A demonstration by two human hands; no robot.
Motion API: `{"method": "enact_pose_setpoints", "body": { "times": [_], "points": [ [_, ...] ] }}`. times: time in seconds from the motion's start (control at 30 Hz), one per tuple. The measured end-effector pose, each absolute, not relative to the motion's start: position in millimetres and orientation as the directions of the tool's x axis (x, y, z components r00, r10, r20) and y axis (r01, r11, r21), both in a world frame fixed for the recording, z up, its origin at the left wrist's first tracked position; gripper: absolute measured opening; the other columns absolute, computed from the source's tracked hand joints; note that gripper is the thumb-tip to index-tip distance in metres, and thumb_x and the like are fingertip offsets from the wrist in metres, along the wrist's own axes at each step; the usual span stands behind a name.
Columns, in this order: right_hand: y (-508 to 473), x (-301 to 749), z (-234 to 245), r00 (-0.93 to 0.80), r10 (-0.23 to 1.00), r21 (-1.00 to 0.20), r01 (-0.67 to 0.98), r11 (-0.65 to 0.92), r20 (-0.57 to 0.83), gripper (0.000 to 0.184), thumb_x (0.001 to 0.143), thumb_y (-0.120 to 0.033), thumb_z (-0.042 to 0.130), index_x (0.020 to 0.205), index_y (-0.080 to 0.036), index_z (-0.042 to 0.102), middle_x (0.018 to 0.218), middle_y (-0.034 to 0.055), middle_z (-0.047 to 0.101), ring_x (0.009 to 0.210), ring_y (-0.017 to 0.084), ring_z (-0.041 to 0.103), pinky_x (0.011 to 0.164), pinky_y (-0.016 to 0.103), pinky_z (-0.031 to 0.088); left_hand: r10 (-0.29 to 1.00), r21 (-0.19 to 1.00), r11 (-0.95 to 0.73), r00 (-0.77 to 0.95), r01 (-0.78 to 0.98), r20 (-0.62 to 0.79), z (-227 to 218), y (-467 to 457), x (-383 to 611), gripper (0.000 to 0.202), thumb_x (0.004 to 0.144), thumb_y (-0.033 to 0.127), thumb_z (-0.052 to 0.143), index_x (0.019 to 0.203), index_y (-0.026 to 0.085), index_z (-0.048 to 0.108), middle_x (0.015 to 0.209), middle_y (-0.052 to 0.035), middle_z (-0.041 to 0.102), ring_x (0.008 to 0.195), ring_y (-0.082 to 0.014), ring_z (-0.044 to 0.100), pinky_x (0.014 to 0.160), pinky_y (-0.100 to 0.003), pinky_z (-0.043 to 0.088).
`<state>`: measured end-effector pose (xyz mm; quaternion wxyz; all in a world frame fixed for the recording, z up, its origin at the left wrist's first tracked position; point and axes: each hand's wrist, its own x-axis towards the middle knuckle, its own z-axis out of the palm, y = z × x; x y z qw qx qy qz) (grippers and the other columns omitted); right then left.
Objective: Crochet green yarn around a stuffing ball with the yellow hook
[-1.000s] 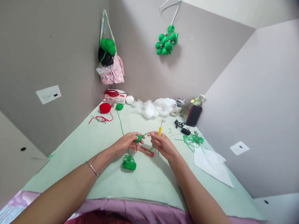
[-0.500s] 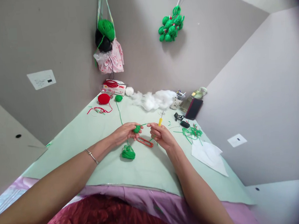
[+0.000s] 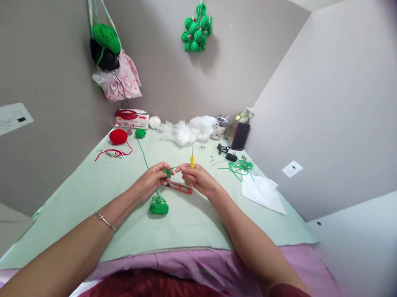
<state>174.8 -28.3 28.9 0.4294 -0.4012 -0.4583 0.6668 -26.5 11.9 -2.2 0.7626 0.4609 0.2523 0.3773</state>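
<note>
My left hand (image 3: 153, 179) is closed on a small green crocheted piece (image 3: 167, 172), partly hidden by the fingers. My right hand (image 3: 200, 176) grips a yellow-handled crochet hook (image 3: 192, 161), its thin metal shaft pointing up and away from me. A short green strand runs from the piece to the right fingertips. Under the hands lie orange-red thread snips (image 3: 183, 188) on the table. A loose bundle of green yarn (image 3: 158, 205) sits just in front of the left hand. From a small green ball (image 3: 140, 133) farther back, a strand leads toward that hand.
White stuffing (image 3: 191, 131) lies along the table's back. Red yarn (image 3: 118, 136) is at the left. On the right are a phone (image 3: 241, 136), black clips (image 3: 223, 149), green yarn scraps (image 3: 241, 165) and a white sheet (image 3: 262, 191). Green crocheted pieces (image 3: 197, 32) hang on the wall.
My view has swung to the right, so the scene sits farther left. My hands have come slightly closer together, and the hook now points more upright. Both keep their hold.
</note>
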Motion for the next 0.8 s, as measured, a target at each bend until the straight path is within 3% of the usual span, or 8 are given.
{"method": "enact_pose_setpoints", "body": {
  "times": [0.17, 0.4, 0.53, 0.6, 0.7, 0.8],
  "points": [
    [-28.5, 176.6, 29.8, -0.305, 0.943, -0.958, -0.205, -0.199, -0.13, 0.029, 0.079, -0.041, 0.077, 0.091, -0.014, 0.073, 0.049, -0.0138, 0.018, 0.048, 0.006, 0.008, 0.046, 0.024, 0.007, 0.799, 0.909, 0.292, 0.598, -0.298, -0.06, -3.5, 11.4, -25.5, 0.019, 0.081, 0.018, 0.07, 0.099, 0.012, 0.07, 0.093, -0.0066, 0.069, 0.071, -0.0111, 0.058, 0.064, -0.023, 0.047],
    [-27.0, 175.1, 24.5, -0.324, 0.936, -0.961, -0.189, -0.203, -0.134, 0.03, 0.081, -0.04, 0.077, 0.092, -0.013, 0.074, 0.049, -0.0133, 0.019, 0.048, 0.006, 0.008, 0.046, 0.025, 0.006, 0.821, 0.905, 0.282, 0.568, -0.319, -0.056, -5.4, 12.6, -24.5, 0.009, 0.071, 0.006, 0.063, 0.076, 0.012, 0.067, 0.073, -0.0017, 0.062, 0.063, -0.0091, 0.054, 0.058, -0.02, 0.043],
    [-27.4, 174.5, 25.3, -0.306, 0.943, -0.963, -0.188, -0.192, -0.128, 0.03, 0.081, -0.04, 0.077, 0.093, -0.013, 0.075, 0.05, -0.0132, 0.018, 0.049, 0.006, 0.008, 0.046, 0.025, 0.006, 0.793, 0.894, 0.317, 0.605, -0.317, -0.067, -0.6, 11.1, -25.2, 0.014, 0.076, 0.012, 0.065, 0.088, 0.011, 0.072, 0.097, -0.0088, 0.071, 0.083, -0.016, 0.066, 0.079, -0.028, 0.054],
    [-27.2, 175.9, 26.4, -0.286, 0.951, -0.964, -0.194, -0.181, -0.121, 0.03, 0.08, -0.041, 0.077, 0.092, -0.014, 0.074, 0.05, -0.0132, 0.017, 0.05, 0.007, 0.008, 0.046, 0.025, 0.006, 0.782, 0.892, 0.327, 0.619, -0.312, -0.07, 1.5, 10.5, -26.1, 0.016, 0.079, 0.016, 0.069, 0.094, 0.011, 0.073, 0.099, -0.0098, 0.072, 0.087, -0.0184, 0.069, 0.084, -0.031, 0.055],
    [-27.4, 177.0, 27.9, -0.265, 0.956, -0.963, -0.203, -0.179, -0.122, 0.029, 0.08, -0.041, 0.078, 0.092, -0.014, 0.074, 0.049, -0.0134, 0.017, 0.05, 0.007, 0.007, 0.047, 0.025, 0.006, 0.788, 0.897, 0.311, 0.613, -0.315, -0.058, 2.4, 10.4, -27.6, 0.018, 0.08, 0.02, 0.075, 0.095, 0.01, 0.073, 0.089, -0.0074, 0.071, 0.077, -0.0148, 0.066, 0.074, -0.026, 0.054],
    [-28.1, 175.9, 29.2, -0.259, 0.957, -0.96, -0.206, -0.189, -0.133, 0.029, 0.079, -0.041, 0.079, 0.091, -0.014, 0.073, 0.048, -0.0136, 0.018, 0.05, 0.007, 0.007, 0.047, 0.025, 0.006, 0.802, 0.902, 0.288, 0.595, -0.322, -0.044, 1.0, 11.3, -28.1, 0.021, 0.08, 0.024, 0.079, 0.094, 0.011, 0.071, 0.083, -0.005, 0.068, 0.059, -0.0083, 0.057, 0.053, -0.02, 0.045]
  ]
}}
